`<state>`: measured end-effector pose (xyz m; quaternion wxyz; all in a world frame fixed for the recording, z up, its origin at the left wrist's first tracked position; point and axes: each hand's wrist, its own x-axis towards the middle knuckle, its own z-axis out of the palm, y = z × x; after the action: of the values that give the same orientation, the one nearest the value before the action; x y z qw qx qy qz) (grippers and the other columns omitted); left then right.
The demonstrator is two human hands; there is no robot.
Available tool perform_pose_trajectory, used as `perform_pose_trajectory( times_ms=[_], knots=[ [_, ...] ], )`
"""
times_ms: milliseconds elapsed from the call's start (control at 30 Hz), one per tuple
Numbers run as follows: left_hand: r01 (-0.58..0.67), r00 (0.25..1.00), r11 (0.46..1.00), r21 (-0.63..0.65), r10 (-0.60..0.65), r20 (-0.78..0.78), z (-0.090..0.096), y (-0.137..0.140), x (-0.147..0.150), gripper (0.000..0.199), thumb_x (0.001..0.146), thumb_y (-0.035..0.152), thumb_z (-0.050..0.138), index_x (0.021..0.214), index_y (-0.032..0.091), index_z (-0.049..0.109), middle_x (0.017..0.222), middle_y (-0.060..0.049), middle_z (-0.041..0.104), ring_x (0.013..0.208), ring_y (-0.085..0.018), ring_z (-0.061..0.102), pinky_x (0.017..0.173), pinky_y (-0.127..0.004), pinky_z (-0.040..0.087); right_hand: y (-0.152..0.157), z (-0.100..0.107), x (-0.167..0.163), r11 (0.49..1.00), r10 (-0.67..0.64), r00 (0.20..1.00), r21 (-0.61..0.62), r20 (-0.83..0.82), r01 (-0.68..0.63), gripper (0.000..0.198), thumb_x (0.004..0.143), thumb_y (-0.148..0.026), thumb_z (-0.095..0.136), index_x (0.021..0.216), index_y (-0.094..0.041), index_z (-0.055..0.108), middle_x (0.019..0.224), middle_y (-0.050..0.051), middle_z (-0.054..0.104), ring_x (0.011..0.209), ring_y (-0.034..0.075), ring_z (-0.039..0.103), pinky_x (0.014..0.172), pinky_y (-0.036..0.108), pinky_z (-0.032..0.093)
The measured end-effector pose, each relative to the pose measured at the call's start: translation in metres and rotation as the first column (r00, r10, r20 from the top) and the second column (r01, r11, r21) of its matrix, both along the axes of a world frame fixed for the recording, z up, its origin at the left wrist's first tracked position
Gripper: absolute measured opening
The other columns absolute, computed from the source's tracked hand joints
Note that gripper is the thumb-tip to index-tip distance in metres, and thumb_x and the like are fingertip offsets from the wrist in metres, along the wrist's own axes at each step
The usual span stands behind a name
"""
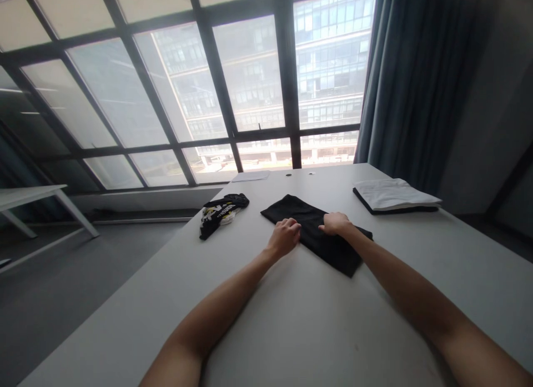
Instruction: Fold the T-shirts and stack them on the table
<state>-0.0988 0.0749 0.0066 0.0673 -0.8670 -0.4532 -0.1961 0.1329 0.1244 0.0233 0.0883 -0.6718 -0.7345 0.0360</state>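
Black, matte fabric makes up the folded cloth (312,226), which lies flat near the middle of the worktop (291,320), a long oblong set on a slant, between a crumpled garment and a folded pile; it looks light, soft and limp, with no stiffness of its own, so it should drape and crease easily and is unlikely to break; against the smooth, pale surface it may slide if pushed sideways, and its layers could slip over each other.

Good places to take hold are probably the corners and the folded long edges, with all layers gathered together; a grip on the top layer alone would likely open the fold.

Left hand (285,235) rests at the near long edge, its fingers curled down; right hand (335,223) sits across the far side, its fingers bent inward over the fabric; whether either one pinches the material or merely presses it, I cannot tell.

To the left, the crumpled garment (222,212) bunches in black, white and yellow, with printed lettering; to the right, the folded pile (395,194) shows wrinkled white cloth over a black layer, squared and flat; beyond it, a blue-grey curtain (400,98) hangs in deep vertical folds.
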Motion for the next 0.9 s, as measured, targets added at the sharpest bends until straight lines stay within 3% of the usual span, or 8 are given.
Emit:
perform_pose_trajectory(
  times_ms=[167, 267, 367, 500, 600, 667, 800, 900],
  knots=[
    [0.134, 0.991, 0.980, -0.147, -0.130, 0.038, -0.011, -0.011, 0.016, 0.037, 0.101, 0.049, 0.054, 0.128, 0.031, 0.070, 0.124, -0.006, 0.067, 0.114, -0.026, 0.061, 0.102, -0.041, 0.048, -0.002, 0.021, 0.016, 0.911, 0.073, 0.971, -0.382, -0.228, -0.158, 0.042, 0.094, -0.054, 0.063, 0.085, -0.014, 0.075, 0.076, 0.013, 0.076, 0.070, 0.024, 0.074, 0.070, 0.034, 0.057],
    [0.148, 0.989, 0.962, -0.230, -0.144, 0.035, -0.014, -0.005, 0.009, 0.044, 0.097, 0.053, 0.061, 0.135, 0.032, 0.066, 0.138, -0.005, 0.062, 0.122, -0.027, 0.060, 0.114, -0.045, 0.041, 0.001, 0.019, 0.024, 0.930, 0.272, 0.901, -0.149, -0.337, -0.336, 0.021, 0.096, -0.031, 0.061, 0.100, -0.019, 0.078, 0.097, 0.007, 0.080, 0.090, 0.022, 0.074, 0.084, 0.030, 0.055],
    [0.139, 0.990, 0.942, -0.305, -0.144, 0.006, -0.015, 0.009, -0.005, 0.050, 0.098, 0.052, 0.060, 0.146, 0.036, 0.055, 0.153, -0.003, 0.053, 0.140, -0.030, 0.049, 0.123, -0.056, 0.026, 0.003, 0.008, 0.026, 0.906, 0.404, 0.860, 0.005, -0.312, -0.423, 0.029, 0.092, -0.018, 0.059, 0.114, -0.023, 0.077, 0.120, 0.004, 0.076, 0.113, 0.022, 0.068, 0.100, 0.029, 0.050],
    [-0.026, 0.998, 0.972, -0.234, 0.013, -0.057, -0.013, 0.026, -0.025, 0.052, 0.100, 0.049, 0.059, 0.149, 0.033, 0.051, 0.156, -0.008, 0.050, 0.151, -0.034, 0.034, 0.121, -0.063, 0.022, -0.002, 0.003, 0.018, 0.938, 0.339, 0.936, -0.048, -0.095, -0.344, 0.026, 0.095, -0.025, 0.059, 0.111, -0.024, 0.079, 0.124, 0.005, 0.074, 0.117, 0.022, 0.066, 0.101, 0.029, 0.048],
    [-0.177, 0.984, 0.983, -0.052, 0.175, -0.046, -0.006, 0.030, -0.035, 0.043, 0.098, 0.032, 0.064, 0.140, 0.026, 0.060, 0.148, -0.012, 0.057, 0.142, -0.034, 0.046, 0.121, -0.059, 0.027, -0.009, 0.008, 0.005, 0.967, 0.241, 0.970, -0.082, -0.015, -0.242, 0.025, 0.095, -0.032, 0.060, 0.103, -0.020, 0.080, 0.114, 0.012, 0.077, 0.108, 0.027, 0.070, 0.092, 0.033, 0.052],
    [-0.197, 0.980, 0.980, 0.009, 0.197, 0.009, 0.002, 0.029, -0.037, 0.035, 0.096, 0.023, 0.062, 0.130, 0.024, 0.067, 0.140, -0.011, 0.063, 0.131, -0.029, 0.057, 0.118, -0.049, 0.036, -0.013, 0.011, -0.003, 0.969, 0.229, 0.973, -0.098, -0.002, -0.228, 0.025, 0.091, -0.037, 0.065, 0.098, -0.017, 0.079, 0.107, 0.016, 0.077, 0.103, 0.030, 0.072, 0.087, 0.034, 0.053],
    [-0.143, 0.988, 0.985, -0.092, 0.147, 0.049, 0.017, 0.021, -0.032, 0.024, 0.097, 0.027, 0.058, 0.114, 0.025, 0.075, 0.123, -0.006, 0.072, 0.112, -0.024, 0.068, 0.105, -0.036, 0.048, -0.013, 0.014, -0.007, 0.935, 0.249, 0.954, -0.214, -0.169, -0.282, 0.033, 0.097, -0.042, 0.057, 0.095, -0.016, 0.078, 0.082, 0.010, 0.078, 0.075, 0.023, 0.074, 0.071, 0.029, 0.054],
    [-0.147, 0.987, 0.965, -0.215, 0.157, 0.028, 0.018, 0.014, -0.025, 0.031, 0.100, 0.037, 0.054, 0.120, 0.024, 0.073, 0.126, -0.007, 0.072, 0.117, -0.026, 0.067, 0.106, -0.038, 0.048, -0.002, 0.010, 0.007, 0.927, 0.312, 0.887, -0.096, -0.341, -0.363, 0.030, 0.099, -0.036, 0.054, 0.095, -0.016, 0.077, 0.084, 0.007, 0.078, 0.076, 0.021, 0.072, 0.072, 0.027, 0.053]
  ],
)
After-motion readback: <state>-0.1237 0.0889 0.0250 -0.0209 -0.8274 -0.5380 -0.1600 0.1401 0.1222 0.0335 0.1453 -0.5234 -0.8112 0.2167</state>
